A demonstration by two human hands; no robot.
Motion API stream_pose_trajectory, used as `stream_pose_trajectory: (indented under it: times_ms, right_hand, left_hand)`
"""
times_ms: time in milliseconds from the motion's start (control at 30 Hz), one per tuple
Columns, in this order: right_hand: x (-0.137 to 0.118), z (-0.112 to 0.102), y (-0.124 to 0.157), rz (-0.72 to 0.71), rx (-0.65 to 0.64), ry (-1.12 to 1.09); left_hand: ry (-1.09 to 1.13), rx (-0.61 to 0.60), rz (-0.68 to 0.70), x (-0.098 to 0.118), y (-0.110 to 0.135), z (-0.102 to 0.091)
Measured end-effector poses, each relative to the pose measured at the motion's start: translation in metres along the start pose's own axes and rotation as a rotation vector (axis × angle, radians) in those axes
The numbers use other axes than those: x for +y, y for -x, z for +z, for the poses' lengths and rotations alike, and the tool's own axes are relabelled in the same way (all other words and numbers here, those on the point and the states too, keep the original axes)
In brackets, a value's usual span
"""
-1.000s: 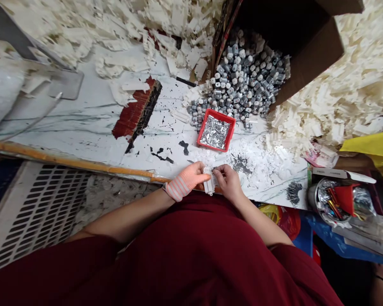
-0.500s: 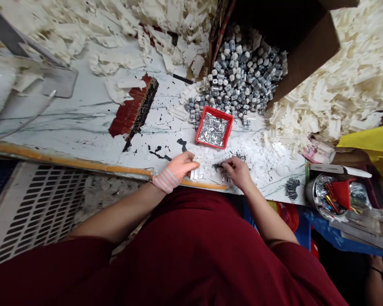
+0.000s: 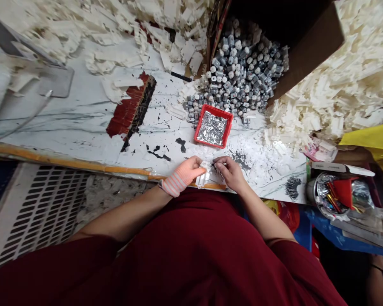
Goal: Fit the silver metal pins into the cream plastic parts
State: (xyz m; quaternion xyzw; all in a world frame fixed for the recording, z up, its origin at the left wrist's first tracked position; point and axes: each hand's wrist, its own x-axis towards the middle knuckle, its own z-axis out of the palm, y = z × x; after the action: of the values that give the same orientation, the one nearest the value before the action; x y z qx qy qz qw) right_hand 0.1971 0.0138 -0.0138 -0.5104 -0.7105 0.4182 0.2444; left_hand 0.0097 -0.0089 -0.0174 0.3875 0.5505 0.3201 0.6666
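My left hand [image 3: 183, 175], in an orange striped glove, pinches a white plastic part [image 3: 203, 175] at the table's front edge. Close to that part's right side, my bare right hand [image 3: 230, 172] has thumb and fingers pressed together; whatever lies between the fingertips is too small to make out. Beyond both hands stands a red tray [image 3: 196, 131] holding many small metal pins [image 3: 212, 128]. More loose pins [image 3: 241, 159] lie on the white tabletop just past my right hand.
Behind the tray, small grey motors [image 3: 242, 80] spill from a cardboard box [image 3: 309, 51]. Heaps of white plastic parts [image 3: 344, 80] lie at right and far left. A metal bowl [image 3: 314, 195] of odds and ends sits at right. A slotted white crate [image 3: 40, 212] stands below the table's left edge.
My left hand has moved slightly right with the white plastic part. My right hand has come left from the loose pins, so the two hands are closer together.
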Motion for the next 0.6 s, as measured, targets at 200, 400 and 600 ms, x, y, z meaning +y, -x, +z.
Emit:
stream_pose_trajectory:
  times_ms: [200,400,600]
  right_hand:
    - [-0.016,0.003,0.004,0.065,-0.038,0.004]
    - [-0.014,0.002,0.008,0.059,-0.029,0.112]
    - [-0.013,0.003,0.012,0.001,0.007,0.182]
  left_hand:
    - [-0.072,0.009,-0.011,0.013,0.007,0.006]
    - [0.064,-0.066,-0.059,0.009,0.003,0.006]
    - [0.122,-0.037,-0.084,0.022,0.004,0.013]
